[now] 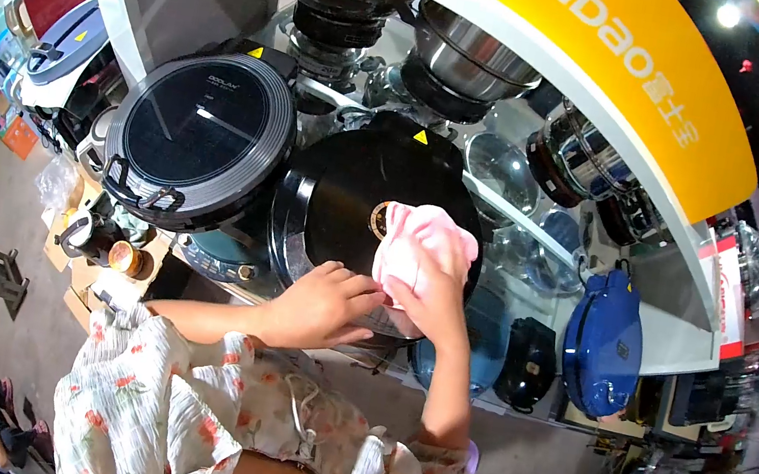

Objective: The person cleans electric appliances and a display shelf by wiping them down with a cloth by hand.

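The person's right hand (431, 285) grips a bunched pink cloth (430, 230), its fingers pressed into the folds. The cloth lies on the right part of the glossy black lid of a large round pan (380, 173), near the middle of the white shelf's (687, 353) near edge. It partly covers a round gold badge (378, 221) at the middle of the lid. The left hand (319, 305) is at the pan's near rim, its fingers loosely bent and slightly apart, holding nothing; whether they press on the rim is hard to tell.

Just left of this pan, toward the shelf's left end, is a second round pan (204, 125), with ridged rings around its dark top and a black handle (144, 190) at its near side. A yellow warning sticker (420, 136) marks the hinge at the back of the middle pan.

Behind, toward the shelf's far edge, a steel pot (473, 51) stands to the right of a stack of dark glass pots (337, 2). Clear glass bowls (503, 162) lie to the right of the middle pan. Near the right corner of the near edge, a blue pan (605, 342) stands on its side, with a small black appliance (528, 365) to its left. A yellow sign (627, 53) curves above the shelf's far edge.
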The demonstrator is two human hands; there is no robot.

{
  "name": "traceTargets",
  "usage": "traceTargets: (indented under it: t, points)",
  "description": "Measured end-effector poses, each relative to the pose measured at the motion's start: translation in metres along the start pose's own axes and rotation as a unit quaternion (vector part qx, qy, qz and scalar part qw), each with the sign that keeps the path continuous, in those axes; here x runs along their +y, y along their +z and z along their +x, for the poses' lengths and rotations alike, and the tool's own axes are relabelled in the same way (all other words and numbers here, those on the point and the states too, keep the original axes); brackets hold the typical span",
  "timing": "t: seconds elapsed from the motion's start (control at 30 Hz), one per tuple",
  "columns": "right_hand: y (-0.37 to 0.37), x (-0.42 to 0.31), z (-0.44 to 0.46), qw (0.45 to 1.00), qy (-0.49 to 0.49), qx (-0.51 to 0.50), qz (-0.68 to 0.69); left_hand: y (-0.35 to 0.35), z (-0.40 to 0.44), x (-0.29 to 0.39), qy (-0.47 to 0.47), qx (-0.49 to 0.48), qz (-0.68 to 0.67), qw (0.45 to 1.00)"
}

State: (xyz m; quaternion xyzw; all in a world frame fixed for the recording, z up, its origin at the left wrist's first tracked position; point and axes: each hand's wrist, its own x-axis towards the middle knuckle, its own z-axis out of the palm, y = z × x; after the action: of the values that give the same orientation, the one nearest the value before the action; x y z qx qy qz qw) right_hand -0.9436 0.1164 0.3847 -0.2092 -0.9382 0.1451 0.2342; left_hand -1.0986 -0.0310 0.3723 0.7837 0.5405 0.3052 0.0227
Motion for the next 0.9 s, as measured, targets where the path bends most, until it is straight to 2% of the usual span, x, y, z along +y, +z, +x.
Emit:
traceTargets:
  t: [0.03, 0.13, 0.2, 0.27, 0.4, 0.43, 0.47, 0.53, 0.6, 0.67, 0.73, 0.8, 0.87, 0.9]
  points:
    - [0.01, 0.006, 0.004, 0.994, 0.012, -0.05, -0.096, 0.002, -0.005, -0.001, -0.007, 0.0, -0.003, 1.0]
    - [0.022, 0.074, 0.033, 0.987, 0.11, -0.048, -0.109, 0.007, -0.01, -0.005, 0.009, 0.037, 0.007, 0.999]
    - [0.025, 0.122, 0.044, 0.984, 0.171, 0.012, -0.046, 0.007, -0.01, -0.006, 0.007, 0.041, 0.002, 0.999]
    - [0.016, 0.127, 0.054, 0.969, 0.237, 0.004, 0.071, 0.007, -0.01, -0.008, 0.009, 0.041, 0.001, 0.999]
    - [0.027, 0.138, 0.023, 0.961, 0.239, 0.068, 0.125, 0.006, -0.012, -0.009, 0.007, 0.031, -0.005, 0.999]
    - [0.03, 0.128, 0.01, 0.958, 0.229, 0.121, 0.124, 0.006, -0.012, -0.01, 0.006, 0.03, -0.005, 1.0]
    - [0.022, 0.104, -0.001, 0.936, 0.275, 0.135, 0.174, 0.007, -0.011, -0.01, 0.005, 0.028, -0.007, 1.0]
    - [0.024, 0.093, -0.04, 0.902, 0.295, 0.165, 0.269, 0.008, -0.011, -0.01, 0.009, 0.027, -0.009, 1.0]
    - [0.022, 0.07, -0.076, 0.913, 0.324, 0.136, 0.206, 0.008, -0.009, -0.011, 0.016, 0.031, -0.011, 0.999]
    - [0.039, 0.052, -0.105, 0.895, 0.348, 0.199, 0.194, 0.008, -0.008, -0.011, 0.015, 0.031, -0.018, 0.999]
    - [0.051, 0.052, -0.116, 0.89, 0.324, 0.24, 0.212, 0.008, -0.007, -0.01, 0.01, 0.021, -0.018, 1.0]
    - [0.032, 0.035, -0.087, 0.881, 0.363, 0.228, 0.2, 0.007, -0.007, -0.011, 0.014, 0.009, -0.029, 0.999]
    - [0.03, 0.045, -0.073, 0.885, 0.339, 0.23, 0.221, 0.006, -0.007, -0.012, 0.018, 0.014, -0.045, 0.999]
    - [0.033, 0.04, -0.076, 0.892, 0.344, 0.243, 0.163, 0.004, -0.008, -0.012, 0.01, -0.01, -0.077, 0.997]
